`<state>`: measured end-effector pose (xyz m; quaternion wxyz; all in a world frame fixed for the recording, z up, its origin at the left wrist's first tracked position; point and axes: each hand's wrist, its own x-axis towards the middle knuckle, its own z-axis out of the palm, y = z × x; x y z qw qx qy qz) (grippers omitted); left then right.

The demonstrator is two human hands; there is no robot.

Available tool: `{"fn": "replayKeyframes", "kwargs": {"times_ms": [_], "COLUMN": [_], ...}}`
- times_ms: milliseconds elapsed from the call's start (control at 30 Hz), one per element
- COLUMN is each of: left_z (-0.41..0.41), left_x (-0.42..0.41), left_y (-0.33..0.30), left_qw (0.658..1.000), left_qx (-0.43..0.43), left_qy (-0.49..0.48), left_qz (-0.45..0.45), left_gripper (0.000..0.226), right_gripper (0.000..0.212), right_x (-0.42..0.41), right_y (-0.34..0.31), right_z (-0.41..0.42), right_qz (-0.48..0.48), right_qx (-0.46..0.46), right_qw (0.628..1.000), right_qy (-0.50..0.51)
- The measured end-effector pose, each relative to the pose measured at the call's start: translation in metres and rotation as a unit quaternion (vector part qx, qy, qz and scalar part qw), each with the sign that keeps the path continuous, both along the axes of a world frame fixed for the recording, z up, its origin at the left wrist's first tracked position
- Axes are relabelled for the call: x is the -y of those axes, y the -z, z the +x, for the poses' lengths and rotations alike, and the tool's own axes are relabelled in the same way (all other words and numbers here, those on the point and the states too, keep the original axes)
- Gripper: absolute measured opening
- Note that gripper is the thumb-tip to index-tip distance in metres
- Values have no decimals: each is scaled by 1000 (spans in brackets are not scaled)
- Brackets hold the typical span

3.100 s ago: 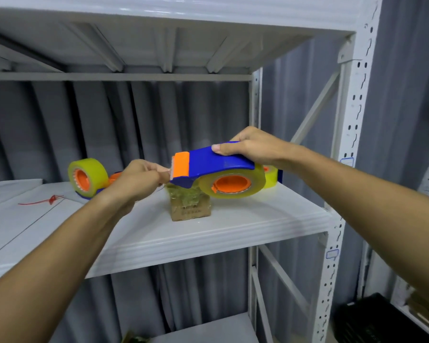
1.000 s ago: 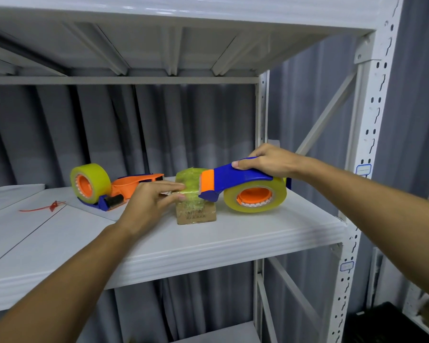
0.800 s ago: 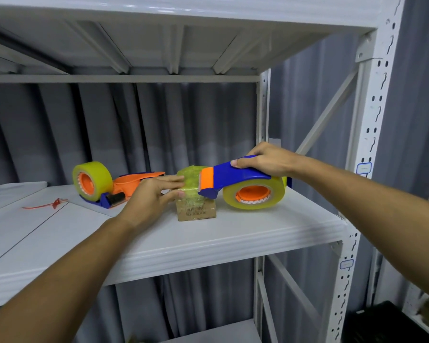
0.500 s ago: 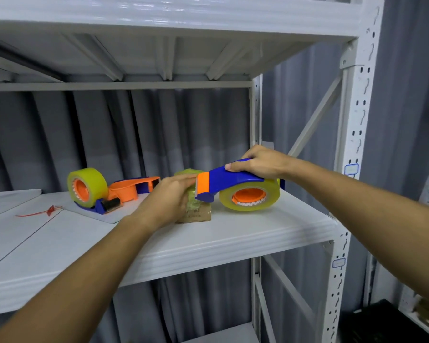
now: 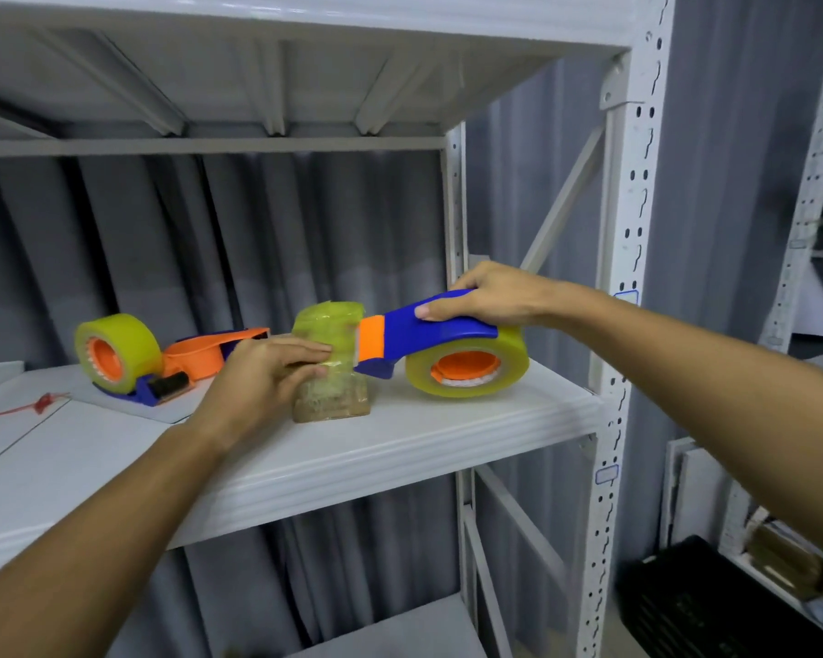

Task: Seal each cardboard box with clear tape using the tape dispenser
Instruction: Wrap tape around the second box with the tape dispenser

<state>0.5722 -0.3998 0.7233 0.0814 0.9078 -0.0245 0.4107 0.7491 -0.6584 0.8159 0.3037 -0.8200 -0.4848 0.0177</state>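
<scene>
Fingers of the left hand (image 5: 262, 372) are lying straight, pressing glossy tape onto the small tape-wrapped cardboard box (image 5: 331, 372) standing near the shelf's (image 5: 400, 448) front edge. Right hand (image 5: 490, 296) is gripping the blue-orange tape dispenser (image 5: 438, 339), nose touching the box. Second dispenser (image 5: 162, 358) is sitting towards the back left.

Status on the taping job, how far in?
Done: the small cardboard box on the shelf already looks heavily wrapped in clear tape. In hand: the right hand grips the blue tape dispenser, its orange end at the box, while the left hand presses straight fingers on the box's front. Left: cutting this strip. No other boxes visible; a second dispenser sits idle.
</scene>
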Motion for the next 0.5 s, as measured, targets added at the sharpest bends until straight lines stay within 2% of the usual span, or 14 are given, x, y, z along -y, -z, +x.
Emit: {"fn": "replayKeyframes", "kwargs": {"times_ms": [133,200,333,500], "left_z": [-3,-1,6,14], "left_x": [14,19,28,35], "left_y": [-7,-8,-4,1], "left_qw": [999,998,990,995], "left_qx": [-24,-41,-64,-32], "left_qy": [37,20,-46,-41], "left_qz": [22,38,117,87], "left_gripper": [20,19,48,54], "right_gripper": [54,53,53,54], "right_x": [28,31,30,28], "right_y": [-4,-1,6,8], "right_z": [3,4,7,10], "right_qz": [8,-1,-1,0], "right_qx": [-15,-9,-7,-14], "right_qw": [1000,1000,1000,1000], "right_qy": [-7,-7,4,-3]}}
